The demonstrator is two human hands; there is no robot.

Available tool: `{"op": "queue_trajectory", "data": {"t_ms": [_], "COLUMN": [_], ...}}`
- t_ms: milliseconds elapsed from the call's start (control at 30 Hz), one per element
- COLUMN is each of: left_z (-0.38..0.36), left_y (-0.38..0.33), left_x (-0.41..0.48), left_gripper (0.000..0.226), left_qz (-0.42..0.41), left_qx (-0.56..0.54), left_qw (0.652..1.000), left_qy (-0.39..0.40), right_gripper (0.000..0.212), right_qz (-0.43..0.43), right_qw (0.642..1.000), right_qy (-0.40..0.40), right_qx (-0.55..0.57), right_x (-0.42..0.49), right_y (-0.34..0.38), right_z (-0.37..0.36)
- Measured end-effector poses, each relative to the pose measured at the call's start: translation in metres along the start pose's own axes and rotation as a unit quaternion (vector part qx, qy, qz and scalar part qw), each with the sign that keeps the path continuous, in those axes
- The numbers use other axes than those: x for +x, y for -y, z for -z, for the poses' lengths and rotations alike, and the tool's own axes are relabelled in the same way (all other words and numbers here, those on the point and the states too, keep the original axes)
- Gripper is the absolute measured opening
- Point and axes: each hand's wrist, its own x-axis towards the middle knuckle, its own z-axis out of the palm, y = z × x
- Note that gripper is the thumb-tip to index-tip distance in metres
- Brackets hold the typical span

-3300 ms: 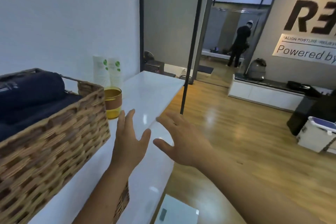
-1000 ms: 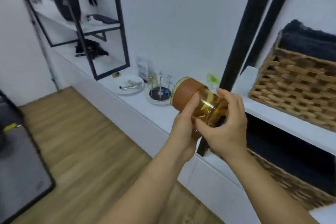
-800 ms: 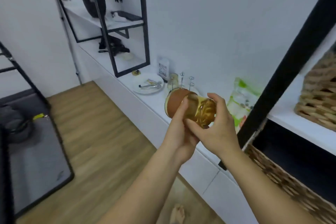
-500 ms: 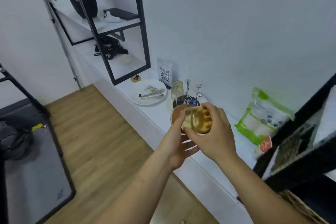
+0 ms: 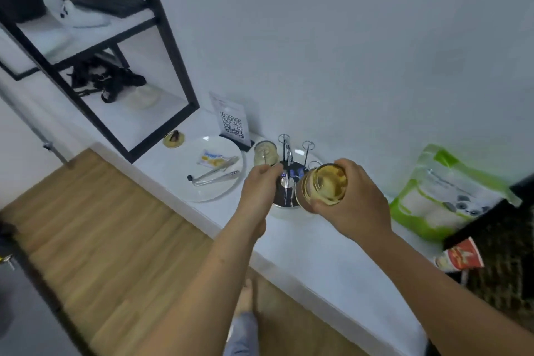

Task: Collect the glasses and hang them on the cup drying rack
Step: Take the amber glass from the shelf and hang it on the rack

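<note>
My right hand [image 5: 351,205] grips an amber glass [image 5: 325,185], turned upside down with its base toward me, right over the cup drying rack [image 5: 289,173]. The rack is a round dark-topped stand with thin metal prongs ending in loops. A pale glass [image 5: 264,152] hangs inverted on its far left prong. My left hand [image 5: 260,192] is at the rack's left side with fingers curled against it; whether they pinch a prong is hidden.
The rack stands on a white counter [image 5: 332,257] along the wall. A white plate [image 5: 213,169] with tongs and a packet lies left of it, a QR sign [image 5: 231,121] behind. A green bag [image 5: 450,193] stands right. A black-framed shelf [image 5: 115,66] is far left.
Both hands held the amber glass while I walked toward the counter. Now the left hand has let go and moved to the rack, and the right holds the glass inverted over it.
</note>
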Motion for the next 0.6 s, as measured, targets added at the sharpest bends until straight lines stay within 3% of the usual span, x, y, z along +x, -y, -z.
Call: {"op": "queue_trajectory", "data": {"t_ms": [300,433,600], "left_z": [0.010,-0.007,-0.018], "left_y": [-0.027,-0.030,-0.025], "left_x": [0.165,0.200,0.232], "left_gripper": [0.016,0.044,0.042], "left_qz": [-0.041,-0.053,-0.085], "left_qx": [0.182,0.277,0.313], "left_qw": [0.979,0.951,0.937], "left_qy": [0.078,0.129,0.133], "right_gripper": [0.078,0.081,0.082], "right_qz": [-0.093,-0.121,-0.171], "right_qw": [0.991,0.986,0.977], "right_qy": [-0.015,-0.011,0.035], "right_qx": [-0.090,-0.115,-0.123], "right_x": [0.133,0.170,0.194], "right_y": [0.013,0.012,-0.008], "right_z": [-0.050,-0.068,-0.094]}}
